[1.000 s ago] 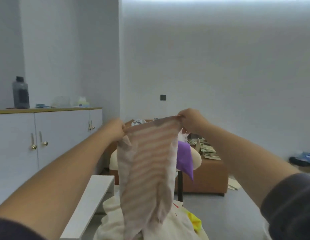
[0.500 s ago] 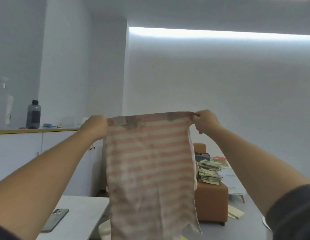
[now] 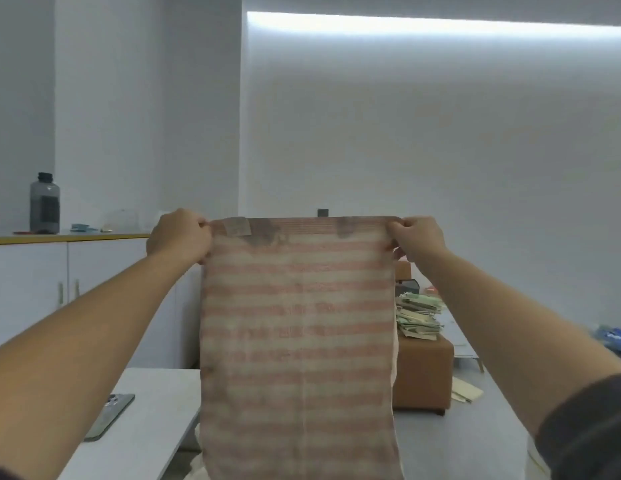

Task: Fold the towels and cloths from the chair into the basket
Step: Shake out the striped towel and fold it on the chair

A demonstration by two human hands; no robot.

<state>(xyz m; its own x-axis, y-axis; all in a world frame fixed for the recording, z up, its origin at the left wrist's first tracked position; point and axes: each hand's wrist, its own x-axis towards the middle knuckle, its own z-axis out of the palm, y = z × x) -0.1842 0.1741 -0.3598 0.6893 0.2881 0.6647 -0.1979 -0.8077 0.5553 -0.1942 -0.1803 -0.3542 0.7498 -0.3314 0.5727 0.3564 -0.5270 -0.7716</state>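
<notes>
Striped towel (image 3: 298, 334) hangs flat in mid-air, top corners pinched: left grip (image 3: 179, 235) at 10 o'clock, right grip (image 3: 414, 239) at 2. Likely light, limp, non-slip; keep hold of corners when folding.

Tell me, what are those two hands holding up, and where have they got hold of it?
A pink-striped towel, hanging spread out: the left hand grips its top left corner, the right hand its top right corner.

Light: cool, even, fairly bright; src was ceiling light strip (image 3: 437, 27), blown out. Shadows soft. Focus slightly soft; edges bowed.
</notes>
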